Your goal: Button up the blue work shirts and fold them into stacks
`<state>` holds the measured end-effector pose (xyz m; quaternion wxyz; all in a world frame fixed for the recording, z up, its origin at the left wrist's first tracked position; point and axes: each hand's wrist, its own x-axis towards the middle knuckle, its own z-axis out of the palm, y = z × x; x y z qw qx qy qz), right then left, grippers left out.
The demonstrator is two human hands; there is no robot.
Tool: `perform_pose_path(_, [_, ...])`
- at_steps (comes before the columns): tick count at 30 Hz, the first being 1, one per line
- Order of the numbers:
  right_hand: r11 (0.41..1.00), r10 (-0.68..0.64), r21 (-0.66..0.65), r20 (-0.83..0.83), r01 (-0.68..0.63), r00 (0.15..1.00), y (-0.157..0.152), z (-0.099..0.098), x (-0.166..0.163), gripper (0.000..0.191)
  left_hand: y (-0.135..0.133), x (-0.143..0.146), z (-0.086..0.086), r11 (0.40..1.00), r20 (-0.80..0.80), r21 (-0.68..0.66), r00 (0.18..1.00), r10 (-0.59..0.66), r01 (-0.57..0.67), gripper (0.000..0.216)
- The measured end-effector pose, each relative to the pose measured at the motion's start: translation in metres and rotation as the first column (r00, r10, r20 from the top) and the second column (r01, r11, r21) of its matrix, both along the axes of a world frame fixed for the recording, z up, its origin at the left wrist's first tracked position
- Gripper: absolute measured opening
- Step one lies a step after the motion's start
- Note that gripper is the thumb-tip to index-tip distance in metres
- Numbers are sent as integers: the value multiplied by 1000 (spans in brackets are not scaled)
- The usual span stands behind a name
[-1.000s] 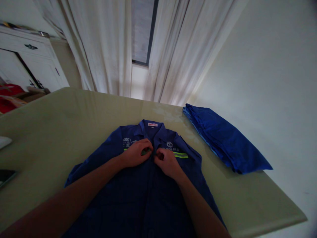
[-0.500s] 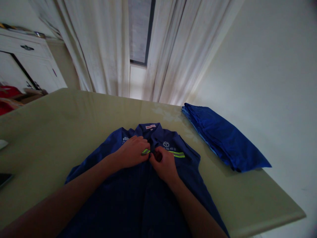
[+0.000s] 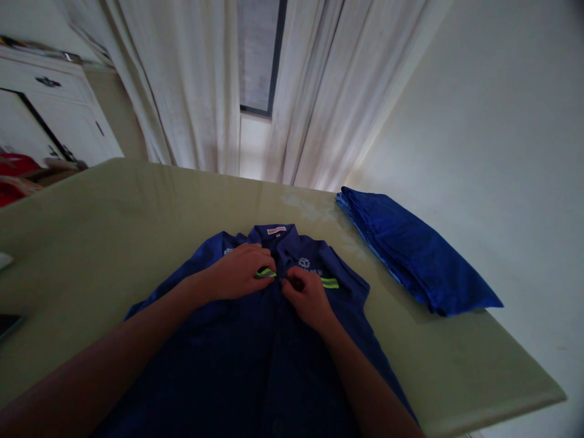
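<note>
A dark blue work shirt (image 3: 255, 353) with yellow-green reflective stripes lies front up on the pale green table (image 3: 114, 225), collar away from me. My left hand (image 3: 239, 272) rests on the left chest with fingers curled, pinching the front edge near a stripe. My right hand (image 3: 306, 294) is closed on the shirt's front placket just below the collar. The two hands almost touch at the middle of the chest. Whatever sits between the fingertips is too small to make out.
A stack of folded bright blue garments (image 3: 410, 252) lies at the table's right edge, next to the white wall. White curtains (image 3: 191, 85) hang behind the table. A white cabinet (image 3: 41, 115) and red items stand at the far left. A dark flat object (image 3: 6, 324) lies on the left edge.
Both hands stayed at the chest of the shirt, shifting slightly; the left hand now covers more of the left logo. The view has drifted a little.
</note>
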<state>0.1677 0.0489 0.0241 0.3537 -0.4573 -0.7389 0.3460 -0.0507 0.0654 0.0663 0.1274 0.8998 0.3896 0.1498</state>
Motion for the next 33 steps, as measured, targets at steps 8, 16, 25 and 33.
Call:
perform_pose_path(8, [997, -64, 43, 15, 63, 998, -4, -5, -7, 18, -5, 4, 0, 999, 47, -18, 998, -34, 35, 15])
perform_pose_path(16, [996, -22, 93, 393, -16, 919, -12, -6, -15, 6, -2, -3, -6, 998, -64, -68, 998, -4, 0, 16])
perform_pose_path(25, [990, 17, 111, 500, -83, 866, -12, -18, -18, 6, 8, -9, -40, 999, -142, -45, 990, -6, 0, 19])
perform_pose_path(33, [979, -192, 181, 634, 97, 749, 36, 5, -41, 27, 55, -15, -58, 953, 84, 121, 960, 268, -277, 36])
